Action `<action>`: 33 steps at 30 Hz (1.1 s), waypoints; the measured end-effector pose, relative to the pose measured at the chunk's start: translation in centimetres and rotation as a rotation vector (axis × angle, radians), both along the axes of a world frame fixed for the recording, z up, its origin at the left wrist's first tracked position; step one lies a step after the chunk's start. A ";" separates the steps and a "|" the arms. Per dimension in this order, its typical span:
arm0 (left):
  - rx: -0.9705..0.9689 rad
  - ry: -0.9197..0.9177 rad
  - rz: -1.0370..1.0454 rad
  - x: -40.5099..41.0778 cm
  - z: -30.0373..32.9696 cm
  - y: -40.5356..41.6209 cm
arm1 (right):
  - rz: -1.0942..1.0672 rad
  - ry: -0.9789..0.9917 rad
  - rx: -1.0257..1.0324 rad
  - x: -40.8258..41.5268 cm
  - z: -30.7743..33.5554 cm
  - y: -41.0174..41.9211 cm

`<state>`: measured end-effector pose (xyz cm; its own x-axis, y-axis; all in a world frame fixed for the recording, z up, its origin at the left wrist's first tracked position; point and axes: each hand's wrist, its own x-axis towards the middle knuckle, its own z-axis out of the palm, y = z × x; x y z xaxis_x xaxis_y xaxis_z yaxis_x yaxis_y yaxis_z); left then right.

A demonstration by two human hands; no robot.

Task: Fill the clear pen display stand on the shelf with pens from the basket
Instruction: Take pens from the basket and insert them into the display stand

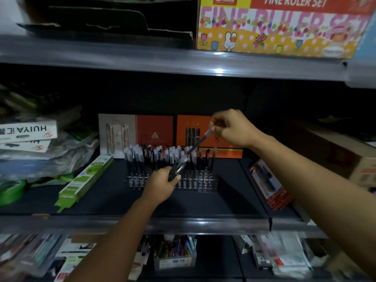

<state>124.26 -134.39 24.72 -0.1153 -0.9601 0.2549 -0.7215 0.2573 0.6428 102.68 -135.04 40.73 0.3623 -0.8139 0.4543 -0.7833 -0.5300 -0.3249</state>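
The clear pen display stand (pixel 200 181) sits mid-shelf, its back and left rows holding several upright dark pens with pale caps (pixel 142 157). In front of the stand, my left hand (pixel 160 183) is closed around a small bunch of pens (pixel 177 169). My right hand (pixel 232 127) is raised above the stand's right side and pinches one dark pen (pixel 198 143) by its top end; the pen slants down-left toward the bunch. No basket is in view.
Orange and beige pen boxes (pixel 155 135) stand behind the stand. Green flat packs (pixel 85 178) lie left, a red pack (pixel 268 184) right. The upper shelf edge (pixel 183 64) hangs overhead with a ruler-set box (pixel 280 27). A bin of coloured pens (pixel 175 253) sits below.
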 end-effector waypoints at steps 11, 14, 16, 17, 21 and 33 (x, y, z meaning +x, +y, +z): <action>0.063 0.002 -0.020 -1.2 -0.4 -0.5 | -0.103 -0.063 0.004 -1.9 -0.3 -0.5; 0.073 -0.001 -0.023 -1.2 -0.7 -0.5 | -0.113 -0.071 0.018 -2.2 -0.7 -0.7; 0.077 -0.013 -0.025 -1.0 -0.9 -0.6 | -0.120 -0.078 0.019 -2.3 -1.1 -1.0; 0.080 -0.021 -0.026 -0.9 -1.0 -0.5 | -0.121 -0.078 0.023 -2.3 -1.3 -1.1; 0.093 -0.013 -0.030 -0.7 -1.3 -0.5 | -0.126 -0.091 0.012 -2.6 -1.8 -1.8; 0.089 0.057 -0.060 -1.4 -1.5 -0.4 | -0.065 0.162 -0.018 -0.9 -4.9 -3.4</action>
<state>122.90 -134.80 23.27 -0.1611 -0.9710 0.1768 -0.6678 0.2392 0.7048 101.80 -138.46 35.81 0.3792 -0.8302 0.4085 -0.8573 -0.4814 -0.1823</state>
